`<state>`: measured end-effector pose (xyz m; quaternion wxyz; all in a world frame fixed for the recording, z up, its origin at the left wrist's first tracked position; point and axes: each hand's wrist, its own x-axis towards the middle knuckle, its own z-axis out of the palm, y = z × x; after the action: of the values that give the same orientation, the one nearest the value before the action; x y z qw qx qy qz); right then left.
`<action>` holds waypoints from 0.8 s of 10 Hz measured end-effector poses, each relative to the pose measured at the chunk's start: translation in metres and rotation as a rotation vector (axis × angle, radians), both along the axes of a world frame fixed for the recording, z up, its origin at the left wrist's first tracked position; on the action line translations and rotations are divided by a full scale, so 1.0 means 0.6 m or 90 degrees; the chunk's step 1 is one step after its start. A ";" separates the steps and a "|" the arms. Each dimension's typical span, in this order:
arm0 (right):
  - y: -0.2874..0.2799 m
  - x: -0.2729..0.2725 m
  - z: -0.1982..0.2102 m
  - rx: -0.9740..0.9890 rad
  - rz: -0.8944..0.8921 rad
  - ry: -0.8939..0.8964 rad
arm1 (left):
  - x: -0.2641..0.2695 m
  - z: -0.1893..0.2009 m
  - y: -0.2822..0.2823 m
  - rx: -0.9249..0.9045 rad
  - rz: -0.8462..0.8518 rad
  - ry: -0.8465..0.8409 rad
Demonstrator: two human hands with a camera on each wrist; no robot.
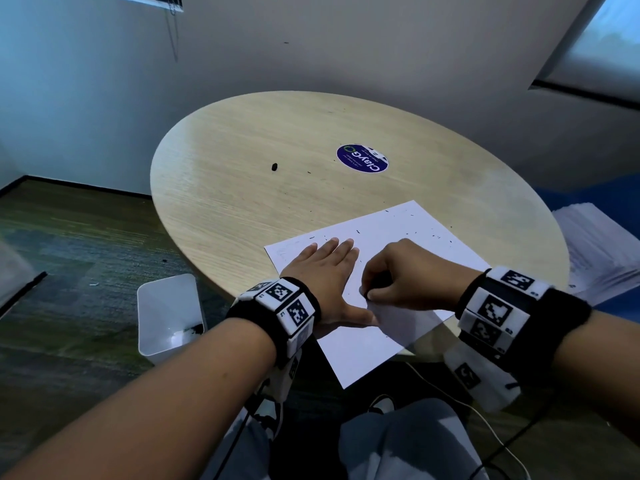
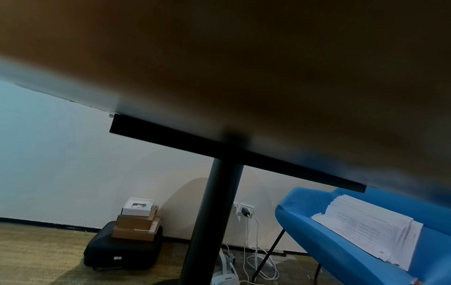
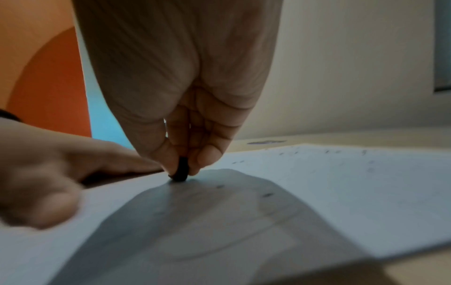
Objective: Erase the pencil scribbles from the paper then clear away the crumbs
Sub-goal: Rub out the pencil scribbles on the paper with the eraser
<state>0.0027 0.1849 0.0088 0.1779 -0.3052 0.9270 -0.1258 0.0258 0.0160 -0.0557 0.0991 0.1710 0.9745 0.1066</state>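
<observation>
Paper (image 1: pixel 398 244) beneath both hands

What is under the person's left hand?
The left hand lies flat on the white paper, holding it against the table. Dark eraser crumbs lie beyond the fingertips; whatever marks lie beneath the palm are covered.
</observation>
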 end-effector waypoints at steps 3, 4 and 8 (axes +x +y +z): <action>0.016 -0.019 0.004 0.013 -0.050 0.045 | 0.002 0.003 0.000 -0.001 0.001 -0.004; 0.010 0.000 0.003 0.012 -0.012 0.015 | 0.000 0.001 -0.001 -0.002 -0.002 -0.004; 0.019 -0.006 0.002 0.004 -0.036 0.020 | 0.000 0.001 0.000 0.001 -0.001 -0.008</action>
<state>-0.0012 0.1963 0.0103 0.1609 -0.2803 0.9383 -0.1232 0.0256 0.0160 -0.0553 0.1054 0.1709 0.9736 0.1084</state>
